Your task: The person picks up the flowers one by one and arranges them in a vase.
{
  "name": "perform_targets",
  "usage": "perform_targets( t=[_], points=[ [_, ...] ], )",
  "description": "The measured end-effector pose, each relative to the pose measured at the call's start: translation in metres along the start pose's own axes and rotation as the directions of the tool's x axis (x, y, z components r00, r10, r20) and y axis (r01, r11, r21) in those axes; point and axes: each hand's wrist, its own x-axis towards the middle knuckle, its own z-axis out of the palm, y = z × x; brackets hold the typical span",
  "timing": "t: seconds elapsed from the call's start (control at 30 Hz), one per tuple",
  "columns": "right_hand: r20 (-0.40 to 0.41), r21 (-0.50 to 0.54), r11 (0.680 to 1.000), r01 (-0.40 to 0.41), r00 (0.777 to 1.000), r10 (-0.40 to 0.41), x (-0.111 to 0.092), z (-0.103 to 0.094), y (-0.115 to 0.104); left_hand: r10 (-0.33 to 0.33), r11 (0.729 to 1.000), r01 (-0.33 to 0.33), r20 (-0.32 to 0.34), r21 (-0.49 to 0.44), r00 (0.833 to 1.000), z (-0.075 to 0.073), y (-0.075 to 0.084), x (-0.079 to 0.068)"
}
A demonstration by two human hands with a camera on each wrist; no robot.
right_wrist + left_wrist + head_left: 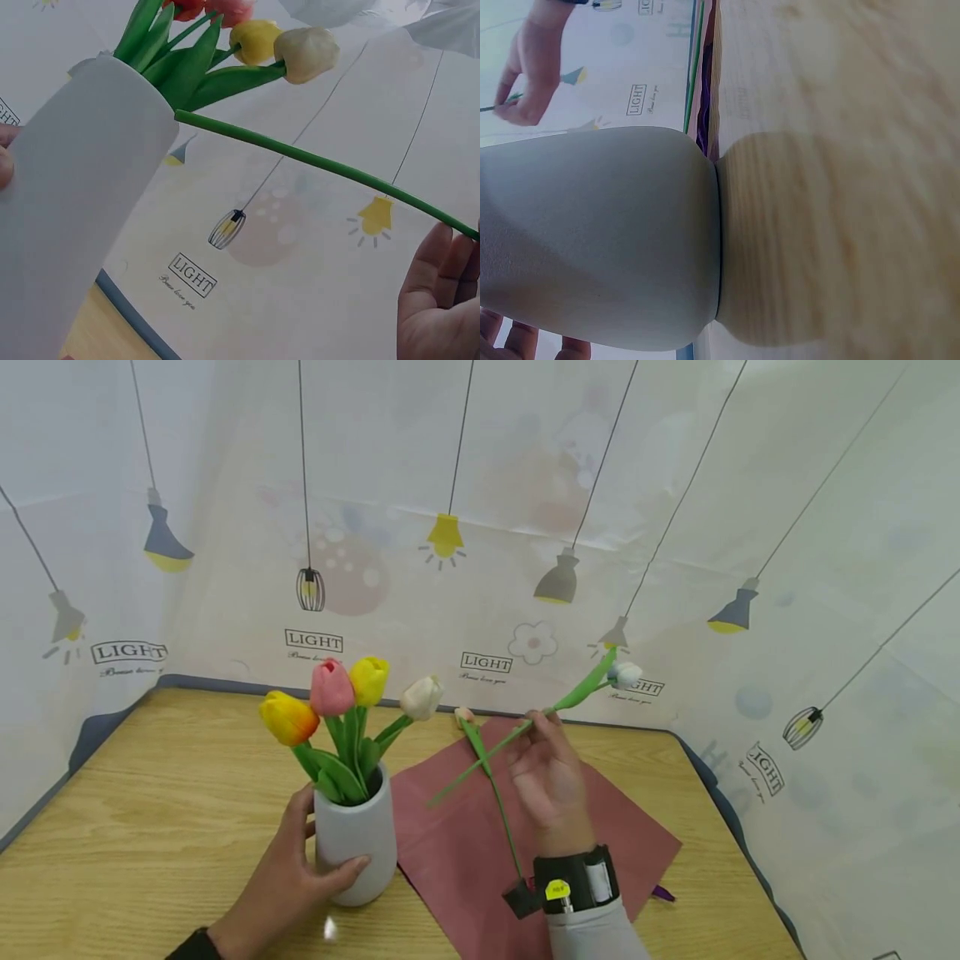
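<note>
My left hand (300, 860) grips the lower part of a white vase (358, 847), thumb across its front and fingers round its left side. Several tulips stand in the vase, among them a pink tulip (332, 687) and a white tulip (422, 698). In my right hand (551, 781), thumb and fingers pinch the green stem of a pale blue-white tulip (581, 693). That tulip is tilted, bloom up to the right, bare stem end down to the left. The right wrist view shows the stem (300, 155) reaching leftward, its end overlapping the vase rim.
A dusty-red paper sheet (431, 852) lies on the wooden table (187, 802) right of the vase. On it rests another tulip (491, 777) with a pale bloom, near a small black square (521, 899). A purple item (663, 893) pokes out at the sheet's right edge. Printed fabric walls surround the table.
</note>
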Motion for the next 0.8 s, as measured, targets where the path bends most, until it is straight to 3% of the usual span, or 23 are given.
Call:
perform_targets(
  t=[0.4,0.67,0.8],
  points=[
    [0.009,0.053,0.997,0.063,0.998,-0.063,0.002,0.033,0.019,0.016,1.000,-0.016,-0.004,-0.017,1.000,-0.001,-0.001,0.000],
    [0.061,-0.099,0.988,0.118,0.992,-0.112,0.004,0.049,0.026,0.022,1.000,-0.022,-0.002,-0.005,1.000,-0.001,-0.002,0.001],
    [0.127,-0.217,0.964,0.153,0.984,-0.127,0.004,0.057,0.028,0.032,0.999,-0.032,-0.007,-0.006,0.999,-0.001,-0.003,0.001]
  ],
)
